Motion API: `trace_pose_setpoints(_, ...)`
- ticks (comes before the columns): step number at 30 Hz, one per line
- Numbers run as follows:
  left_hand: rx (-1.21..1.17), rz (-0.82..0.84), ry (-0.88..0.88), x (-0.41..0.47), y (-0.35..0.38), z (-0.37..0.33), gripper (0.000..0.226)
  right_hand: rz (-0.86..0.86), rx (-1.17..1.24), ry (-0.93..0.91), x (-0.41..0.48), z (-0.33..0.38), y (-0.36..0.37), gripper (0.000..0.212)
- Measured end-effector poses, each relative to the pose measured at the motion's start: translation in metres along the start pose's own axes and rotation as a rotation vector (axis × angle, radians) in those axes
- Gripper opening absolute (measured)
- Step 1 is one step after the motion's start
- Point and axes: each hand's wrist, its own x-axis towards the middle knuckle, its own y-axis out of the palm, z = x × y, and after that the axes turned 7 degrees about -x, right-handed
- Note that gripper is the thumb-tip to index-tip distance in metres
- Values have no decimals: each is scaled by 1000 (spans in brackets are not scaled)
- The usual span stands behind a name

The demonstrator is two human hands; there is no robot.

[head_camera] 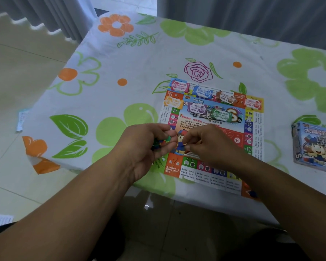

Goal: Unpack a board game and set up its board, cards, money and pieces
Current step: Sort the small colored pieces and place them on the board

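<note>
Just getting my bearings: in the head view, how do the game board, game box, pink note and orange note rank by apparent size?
1. game board: clearly largest.
2. game box, though the frame edge cuts it off.
3. pink note and orange note: they look alike, so I won't rank them against each other.

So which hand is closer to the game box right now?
Right. The right hand is over the board, left of the game box; the left hand, holding small coloured pieces, is further left.
</note>
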Motion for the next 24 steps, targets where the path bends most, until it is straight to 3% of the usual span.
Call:
trace_pose_setpoints(5, 22, 29, -1, 0, 1, 2, 24, -152, 93, -64, -6, 7, -11, 7)
trace_pose_setpoints(9, 22, 101, -14, -1, 6, 5, 25, -129, 262, -185, -18, 19, -19, 9)
trace_pose_setpoints(13, 53, 175, -32, -4, 10, 6, 25, -153, 149, -212, -20, 10, -13, 23)
trace_pose_setpoints(24, 73, 196, -66, -3, 13, 8, 27, -172, 147, -236, -30, 7, -24, 17)
